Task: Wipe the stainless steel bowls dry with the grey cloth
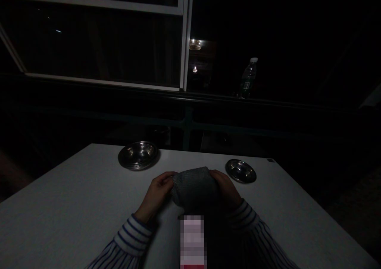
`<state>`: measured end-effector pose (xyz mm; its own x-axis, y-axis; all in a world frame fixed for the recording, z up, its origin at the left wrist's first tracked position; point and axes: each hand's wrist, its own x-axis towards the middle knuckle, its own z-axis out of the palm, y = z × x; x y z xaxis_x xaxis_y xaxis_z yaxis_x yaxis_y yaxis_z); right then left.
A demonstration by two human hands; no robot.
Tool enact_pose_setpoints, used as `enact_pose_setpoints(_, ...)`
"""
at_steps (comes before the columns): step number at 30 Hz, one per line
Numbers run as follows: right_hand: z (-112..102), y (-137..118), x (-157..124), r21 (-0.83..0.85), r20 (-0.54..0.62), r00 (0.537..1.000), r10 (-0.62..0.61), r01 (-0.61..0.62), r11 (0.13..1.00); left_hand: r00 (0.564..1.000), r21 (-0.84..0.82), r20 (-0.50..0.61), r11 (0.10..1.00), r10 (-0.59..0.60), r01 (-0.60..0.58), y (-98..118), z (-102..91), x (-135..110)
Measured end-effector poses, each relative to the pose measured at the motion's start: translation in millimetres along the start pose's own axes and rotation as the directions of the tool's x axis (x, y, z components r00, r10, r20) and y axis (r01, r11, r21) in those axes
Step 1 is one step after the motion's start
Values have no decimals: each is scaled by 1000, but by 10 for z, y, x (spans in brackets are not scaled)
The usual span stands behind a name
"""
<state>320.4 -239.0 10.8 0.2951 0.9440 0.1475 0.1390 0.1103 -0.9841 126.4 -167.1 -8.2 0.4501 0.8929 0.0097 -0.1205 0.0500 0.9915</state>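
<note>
A dark grey textured cloth (195, 187) is stretched between my hands above the near middle of the white table (74, 205). My left hand (157, 193) pinches its left edge between thumb and fingers. On the other side, my right hand (228, 187) is closed round the cloth's right end, its fingertips mostly hidden. Whether anything lies inside or behind the cloth cannot be made out. Beyond my left hand stands a stack of shiny metal dishes (138, 156). A smaller metal dish (241, 171) rests past my right hand.
A clear plastic bottle (249, 78) with a white cap stands on the dark ledge behind the table. A white window frame (185, 39) rises at the back. A small dark label (270, 160) marks the table's far right corner. The surroundings are very dim.
</note>
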Motion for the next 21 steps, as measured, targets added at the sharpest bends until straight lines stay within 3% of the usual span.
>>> enact_pose_setpoints(3, 64, 22, 0, 101, 11, 997, 80, -81, 992, 997, 23, -62, 999, 50, -49, -31, -38, 32)
enact_pose_setpoints(7, 163, 75, -1, 226, 13, 984, 177, -175, 958, 997, -17, -61, 999, 50, -51, -33, -58, 31)
enact_pose_setpoints(13, 235, 69, -12, 387, 97, 986, 136, -163, 908, 998, -24, 50, 999, 38, -36, -26, -89, 19)
enact_pose_setpoints(21, 220, 133, 45, 360, -73, 989, 126, -92, 929, 980, 136, -140, 983, 138, -119, 41, -122, 19)
